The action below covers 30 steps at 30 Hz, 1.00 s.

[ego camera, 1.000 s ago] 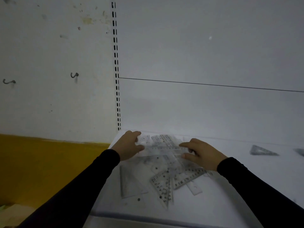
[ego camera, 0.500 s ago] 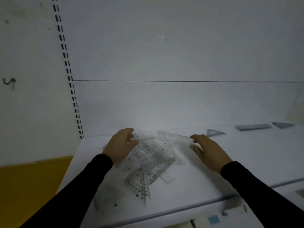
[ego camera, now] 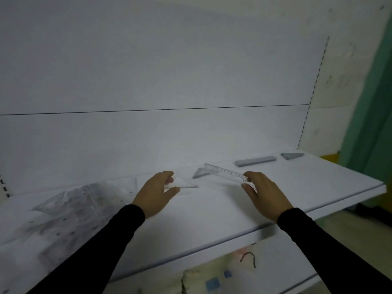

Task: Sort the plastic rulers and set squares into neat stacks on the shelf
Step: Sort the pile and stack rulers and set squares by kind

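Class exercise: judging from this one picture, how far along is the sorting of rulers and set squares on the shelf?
Done: three grey stacks on the shelf. In hand: the right hand holds a clear ruler, and the left hand pinches a clear set square. Left: the jumbled pile at the shelf's left end.
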Each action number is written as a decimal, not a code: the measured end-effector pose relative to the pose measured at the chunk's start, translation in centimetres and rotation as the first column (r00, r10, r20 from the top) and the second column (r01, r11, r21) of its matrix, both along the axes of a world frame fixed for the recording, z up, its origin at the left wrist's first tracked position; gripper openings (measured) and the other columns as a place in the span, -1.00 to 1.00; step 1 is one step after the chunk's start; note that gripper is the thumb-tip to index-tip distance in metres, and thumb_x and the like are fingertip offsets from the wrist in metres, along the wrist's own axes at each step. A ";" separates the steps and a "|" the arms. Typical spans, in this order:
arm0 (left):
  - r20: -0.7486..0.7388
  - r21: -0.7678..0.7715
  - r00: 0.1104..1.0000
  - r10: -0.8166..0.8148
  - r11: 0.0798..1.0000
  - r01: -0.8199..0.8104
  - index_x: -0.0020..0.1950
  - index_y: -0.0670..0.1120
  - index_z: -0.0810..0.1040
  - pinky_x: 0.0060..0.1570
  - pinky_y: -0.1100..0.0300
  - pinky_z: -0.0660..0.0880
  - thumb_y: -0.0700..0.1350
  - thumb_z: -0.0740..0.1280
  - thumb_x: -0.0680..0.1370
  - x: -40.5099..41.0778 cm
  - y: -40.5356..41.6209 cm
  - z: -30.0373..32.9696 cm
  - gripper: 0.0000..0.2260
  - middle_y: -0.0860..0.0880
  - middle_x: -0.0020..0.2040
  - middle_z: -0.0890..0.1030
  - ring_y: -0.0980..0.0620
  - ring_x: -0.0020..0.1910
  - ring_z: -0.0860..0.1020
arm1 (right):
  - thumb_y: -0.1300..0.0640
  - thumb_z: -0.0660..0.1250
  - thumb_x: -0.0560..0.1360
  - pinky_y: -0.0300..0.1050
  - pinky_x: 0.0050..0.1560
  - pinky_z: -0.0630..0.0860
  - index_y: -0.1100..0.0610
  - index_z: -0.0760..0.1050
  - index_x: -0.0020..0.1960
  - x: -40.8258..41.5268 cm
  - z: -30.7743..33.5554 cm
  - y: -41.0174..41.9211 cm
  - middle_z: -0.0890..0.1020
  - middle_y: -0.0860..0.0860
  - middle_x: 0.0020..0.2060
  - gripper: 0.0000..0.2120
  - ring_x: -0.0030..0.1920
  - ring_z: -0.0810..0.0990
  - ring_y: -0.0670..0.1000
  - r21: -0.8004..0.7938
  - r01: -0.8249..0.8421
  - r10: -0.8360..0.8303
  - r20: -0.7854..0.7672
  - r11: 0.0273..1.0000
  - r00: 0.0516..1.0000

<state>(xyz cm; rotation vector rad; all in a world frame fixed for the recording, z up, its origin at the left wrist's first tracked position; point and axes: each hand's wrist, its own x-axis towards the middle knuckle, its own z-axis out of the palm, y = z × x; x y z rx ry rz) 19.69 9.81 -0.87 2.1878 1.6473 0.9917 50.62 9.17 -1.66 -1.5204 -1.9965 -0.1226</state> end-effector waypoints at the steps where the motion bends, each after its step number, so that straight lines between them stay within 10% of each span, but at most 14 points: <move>1: 0.006 0.003 1.000 0.007 1.000 -0.007 0.38 -0.10 0.36 0.11 0.34 0.28 -0.01 0.33 0.55 1.3 0.2 -0.2 -0.56 0.02 0.19 0.52 0.14 0.12 0.44 | 0.04 0.21 0.57 -0.11 -0.04 0.40 0.16 0.42 0.27 1.4 0.0 0.2 0.55 0.07 0.07 -0.68 0.00 0.54 0.10 0.000 0.007 -0.007 -0.002 1.000 1.000; 22: -0.110 -0.172 0.964 0.242 0.951 -0.258 0.33 -0.15 0.41 0.21 0.15 0.31 0.04 0.31 0.54 10.6 13.0 -2.6 -0.57 -0.10 0.25 0.47 -0.08 0.25 0.42 | 0.02 0.14 0.60 -0.31 0.04 0.27 0.15 0.34 0.36 13.0 -0.8 13.0 0.50 0.05 0.22 -0.63 0.20 0.48 0.02 -0.134 -0.152 0.158 0.037 0.979 0.987; 28: -0.191 -0.238 0.932 0.310 0.906 -0.350 -0.25 -0.04 0.41 -0.18 0.14 0.33 0.25 0.17 0.38 10.8 15.2 -3.4 -0.66 -0.03 -0.18 0.48 -0.09 -0.09 0.49 | 0.04 0.17 0.58 -0.21 -0.08 0.34 0.14 0.41 0.24 13.9 -0.3 18.0 0.53 0.05 0.06 -0.72 0.04 0.53 0.07 -0.108 -0.252 0.255 0.020 0.962 0.967; 30: -0.237 -0.252 0.918 0.317 0.893 -0.373 -0.11 -0.08 0.51 -0.06 0.13 0.38 0.23 0.19 0.43 10.9 15.3 -4.0 -0.61 -0.09 -0.03 0.55 -0.12 0.02 0.51 | 0.04 0.18 0.58 -0.22 -0.05 0.33 0.15 0.41 0.24 14.3 -0.5 19.5 0.53 0.06 0.06 -0.71 0.04 0.52 0.07 -0.118 -0.285 0.289 0.019 0.951 0.957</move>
